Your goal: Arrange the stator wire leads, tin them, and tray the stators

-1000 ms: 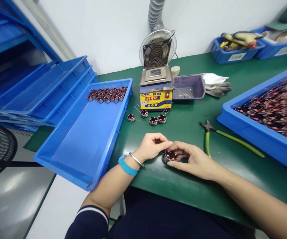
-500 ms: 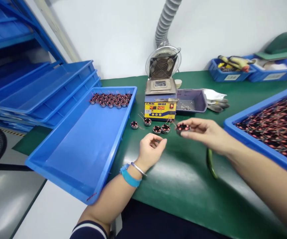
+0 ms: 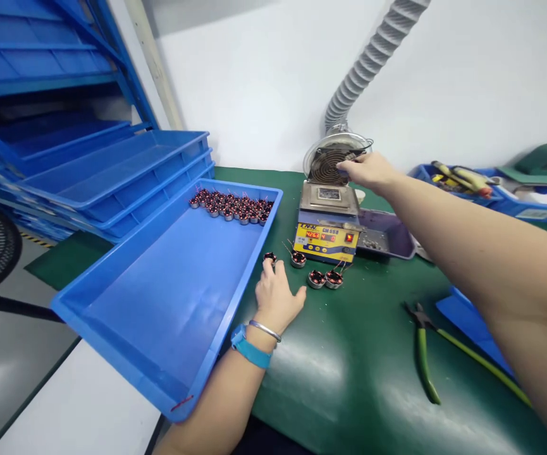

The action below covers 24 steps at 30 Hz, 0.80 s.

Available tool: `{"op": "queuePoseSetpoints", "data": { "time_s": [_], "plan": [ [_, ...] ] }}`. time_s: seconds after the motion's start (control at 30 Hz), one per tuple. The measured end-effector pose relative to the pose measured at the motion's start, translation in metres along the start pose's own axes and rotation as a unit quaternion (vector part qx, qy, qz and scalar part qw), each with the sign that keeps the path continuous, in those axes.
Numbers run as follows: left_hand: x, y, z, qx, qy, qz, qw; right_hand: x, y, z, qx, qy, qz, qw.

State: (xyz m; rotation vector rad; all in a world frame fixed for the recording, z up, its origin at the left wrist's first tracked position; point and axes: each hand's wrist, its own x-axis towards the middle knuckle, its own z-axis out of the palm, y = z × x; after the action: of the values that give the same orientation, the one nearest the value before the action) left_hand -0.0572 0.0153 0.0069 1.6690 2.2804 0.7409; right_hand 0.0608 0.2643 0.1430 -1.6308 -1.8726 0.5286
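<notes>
Your right hand (image 3: 365, 172) reaches out over the solder pot (image 3: 329, 218), its fingers pinched together above the pot's top plate and in front of the small fan (image 3: 330, 163); whatever they grip is hidden behind them, so you cannot tell what they hold. Your left hand (image 3: 277, 296) lies flat on the green worktop (image 3: 349, 373), fingers spread loosely and holding nothing, the fingertips just beside the leftmost of four small wound coils (image 3: 269, 257) that sit in a loose row in front of the pot's yellow panel. Just left of that hand, a long blue tray (image 3: 126, 328) overhangs the worktop's edge, with a batch of the same coils (image 3: 231, 206) lined up along its far end. A grey ribbed hose (image 3: 372, 57) climbs the white wall from behind the fan. Green-handled pliers (image 3: 422, 354) lie on the worktop below your right forearm, well apart from both hands. A shallow purple tray (image 3: 387, 234) sits against the pot's right side.
</notes>
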Motion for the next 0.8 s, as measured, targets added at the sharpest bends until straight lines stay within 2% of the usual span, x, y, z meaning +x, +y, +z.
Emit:
{"op": "queuePoseSetpoints", "data": {
  "time_s": [0.23, 0.43, 0.8],
  "plan": [
    [0.005, -0.001, 0.001, 0.015, -0.003, -0.004, 1.000, 0.017, 0.005, 0.010, -0.068, -0.015, -0.023, 0.997],
    [0.006, 0.002, 0.003, 0.023, -0.007, 0.001, 1.000, 0.021, 0.013, 0.012, -0.097, -0.021, -0.012, 0.995],
    [0.008, 0.000, 0.004, 0.018, -0.003, 0.006, 1.000, 0.019, 0.013, 0.012, -0.062, -0.019, 0.011, 0.998]
  ]
}}
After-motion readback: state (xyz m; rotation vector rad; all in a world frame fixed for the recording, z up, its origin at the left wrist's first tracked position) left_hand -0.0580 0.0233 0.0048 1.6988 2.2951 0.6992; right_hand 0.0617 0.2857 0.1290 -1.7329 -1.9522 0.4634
